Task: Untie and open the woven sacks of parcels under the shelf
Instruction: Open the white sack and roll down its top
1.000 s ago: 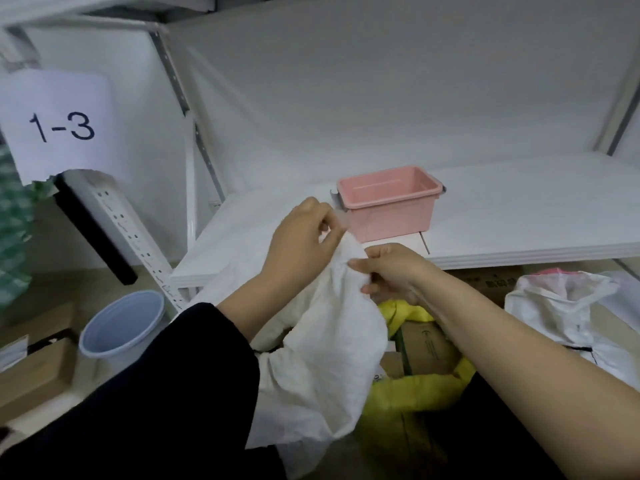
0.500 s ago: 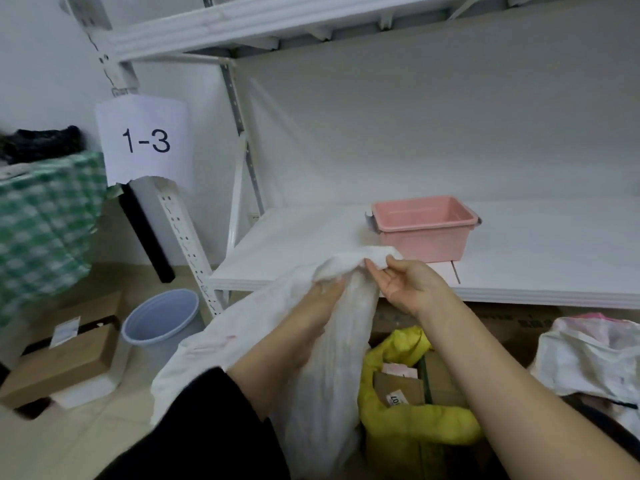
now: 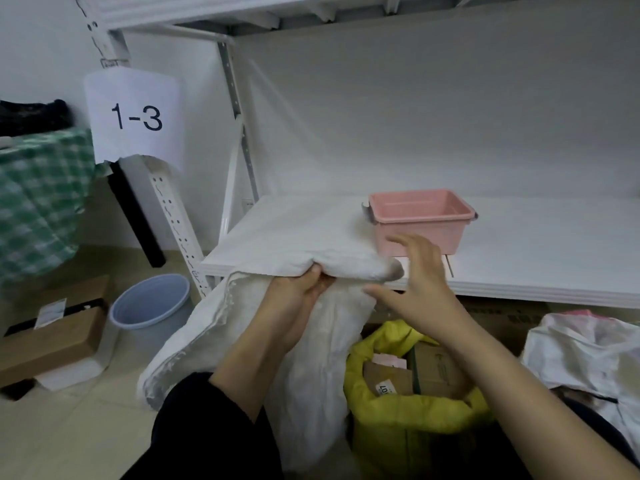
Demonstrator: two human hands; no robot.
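A white woven sack (image 3: 311, 358) hangs in front of the shelf (image 3: 519, 271), its top edge draped over the shelf's front lip. My left hand (image 3: 294, 303) grips the sack's upper fabric just below that lip. My right hand (image 3: 412, 289) hovers beside it with fingers spread, holding nothing. A yellow woven sack (image 3: 408, 420) stands open under the shelf, with cardboard parcels showing inside. Another white sack (image 3: 588, 351) lies at the right, partly under the shelf.
A pink plastic bin (image 3: 420, 220) sits on the shelf behind my right hand. A pale blue bucket (image 3: 149, 303) and cardboard boxes (image 3: 52, 337) stand on the floor at left. A paper label "1-3" (image 3: 135, 116) hangs on the shelf post.
My right hand has let go of the white sack and opened. The sack's top edge now lies over the shelf lip. The view has tilted up and leftwards.
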